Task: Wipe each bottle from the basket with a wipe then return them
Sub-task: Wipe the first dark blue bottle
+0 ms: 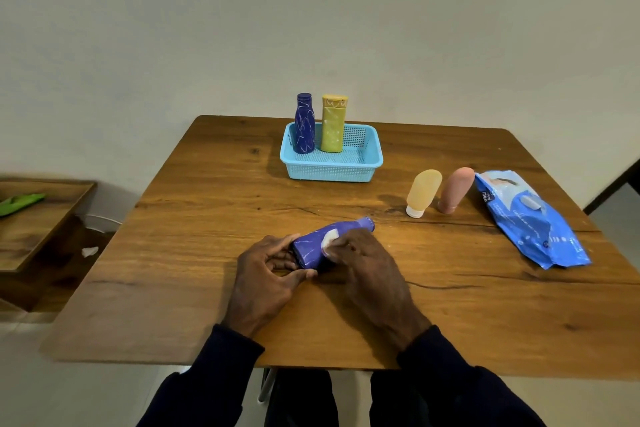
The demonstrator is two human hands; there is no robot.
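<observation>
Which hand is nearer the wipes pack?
Right. The right hand, holding a wipe on the purple bottle, is left of the wipes pack; the left hand grips its base, farther left.

Head camera looks down, close over table.

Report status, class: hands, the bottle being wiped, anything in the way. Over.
Left hand grips purple bottle at base; right hand holds wipe against its side. Blue bottle, yellow bottle stand in basket. Nothing blocking.
</observation>
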